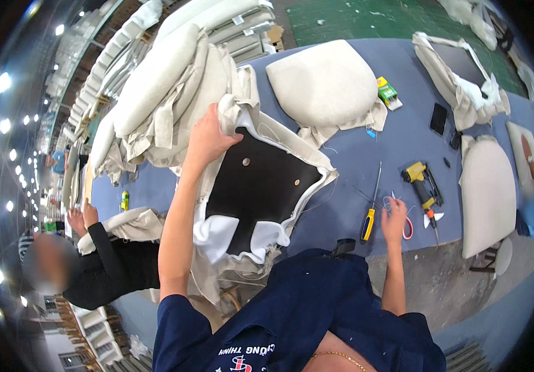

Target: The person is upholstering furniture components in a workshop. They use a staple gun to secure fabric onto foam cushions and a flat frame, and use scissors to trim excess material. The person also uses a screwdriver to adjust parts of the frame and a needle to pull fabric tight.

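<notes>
Apart — left hand (212, 141) on cushion (260, 180) edge, right hand (394, 219) at scissors (411, 228); tabletop (336, 217) between

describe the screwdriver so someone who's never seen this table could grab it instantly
At the blue-grey table, find the black-backed pad gripped by the left hand, then look right, stopping before the right hand. There lies the yellow-handled screwdriver, its thin shaft pointing towards the table's far side. Unlike the bulky yellow power tool further right, it is slim and straight.

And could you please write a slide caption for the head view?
Left hand grips a black-backed beige fabric cushion; right hand beside a yellow-handled screwdriver.
</notes>
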{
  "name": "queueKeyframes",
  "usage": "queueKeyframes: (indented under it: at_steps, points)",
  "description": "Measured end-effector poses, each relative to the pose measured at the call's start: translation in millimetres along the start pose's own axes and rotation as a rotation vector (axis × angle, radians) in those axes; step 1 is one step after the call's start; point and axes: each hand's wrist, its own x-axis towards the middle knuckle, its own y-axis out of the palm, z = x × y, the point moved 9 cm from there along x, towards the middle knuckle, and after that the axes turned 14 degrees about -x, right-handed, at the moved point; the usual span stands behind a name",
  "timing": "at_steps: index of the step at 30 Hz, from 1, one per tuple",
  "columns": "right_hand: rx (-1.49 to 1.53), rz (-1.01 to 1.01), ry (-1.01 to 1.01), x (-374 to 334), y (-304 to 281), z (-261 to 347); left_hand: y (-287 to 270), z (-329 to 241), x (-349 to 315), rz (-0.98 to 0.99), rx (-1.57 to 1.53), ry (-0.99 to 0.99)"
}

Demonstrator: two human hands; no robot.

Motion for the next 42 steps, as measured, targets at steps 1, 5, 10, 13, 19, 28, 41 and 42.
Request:
queueKeyframes:
  at_steps: [1,5,10,13,19,28,41,42]
  points:
    - [-0.084,-0.062,0.046,4.3,-10.2,-19.9,1.2,13.0,-1.0,-0.026,0.054,-0.025]
    - [-0.357,-0.029,0.106,18.8,-15.6,-89.9,-11.1,4.2,-24.8,-0.12,0.004,0.164]
    - [-0.558,-0.002,0.129,36.9,-20.3,-100.6,1.4,-56.4,-50.8,-0.107,-0.081,0.233]
    - [-0.601,-0.026,0.113,59.7,-19.6,-97.9,23.0,-82.0,-45.4,-0.06,-0.09,0.258]
    - [-0.442,0.21,0.004,103.9,8.5,-146.3,65.7,-139.3,-22.5,0.289,-0.135,0.262]
    - [0.288,0.025,0.046,71.9,-103.4,-12.4,106.6,-64.9,40.6,0.564,-0.673,0.035]
    - [0.508,-0.086,-0.36,49.1,-136.8,269.2,89.6,-58.2,11.3,0.49,-0.586,0.041]
    - [0.622,0.149,-0.24,54.7,-132.4,273.1,81.8,-71.9,7.0,0.499,-0.574,0.086]
